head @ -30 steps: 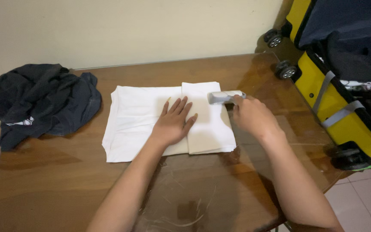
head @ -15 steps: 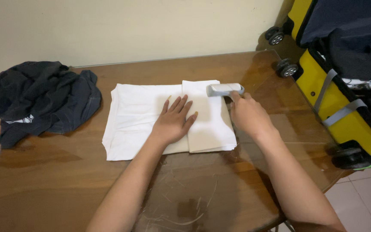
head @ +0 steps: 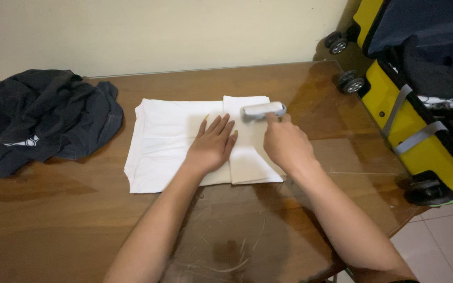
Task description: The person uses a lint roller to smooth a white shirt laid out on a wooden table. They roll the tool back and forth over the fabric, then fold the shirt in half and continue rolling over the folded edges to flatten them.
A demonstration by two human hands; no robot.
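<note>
Lint roller [head: 262,111] on folded white cloth [head: 174,141]

glass-topped wooden table [head: 69,220] against a cream wall [head: 158,31], pale tiled floor [head: 446,241].

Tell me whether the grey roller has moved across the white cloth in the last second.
Yes. The grey roller in the right hand has slid leftward over the white cloth, from the cloth's right edge inward, nearer the flat left hand.
</note>
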